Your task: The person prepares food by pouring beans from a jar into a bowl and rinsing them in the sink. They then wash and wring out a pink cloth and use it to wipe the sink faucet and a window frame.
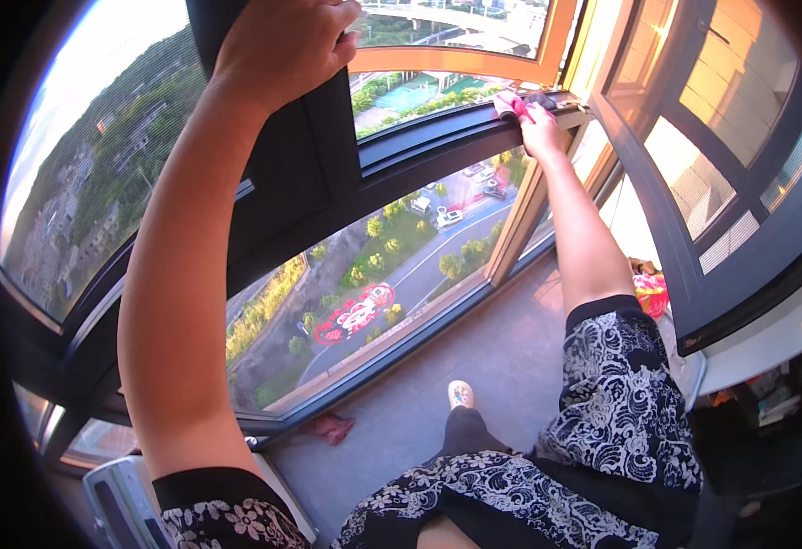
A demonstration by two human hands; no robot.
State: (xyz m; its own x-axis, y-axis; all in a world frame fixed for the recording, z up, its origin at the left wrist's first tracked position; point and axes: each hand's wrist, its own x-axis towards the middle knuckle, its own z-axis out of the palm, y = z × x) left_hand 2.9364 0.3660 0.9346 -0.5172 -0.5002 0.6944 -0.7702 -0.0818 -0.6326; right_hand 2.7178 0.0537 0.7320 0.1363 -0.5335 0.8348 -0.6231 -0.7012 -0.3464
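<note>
My left hand (284, 51) is raised at the top of the view, its fingers curled around the edge of a dark upright window frame (291, 165). Part of its grip is cut off by the picture's upper rim. Farther right, my right hand (541, 134) holds a bunched pink cloth (513, 105) against the window sill track (435, 134). A dark bundle (540, 101) lies just beyond that cloth. Above the sill is an orange-lit window sash (456, 58), standing at an angle outward.
An open dark-framed glazed panel (648, 185) stands at my right. The lower pane carries a round red-and-white decal (356, 316). A reddish cloth (333, 428) lies on the grey floor (401, 412) near my cream clog (461, 394). A pale boxy object (123, 504) is at lower left.
</note>
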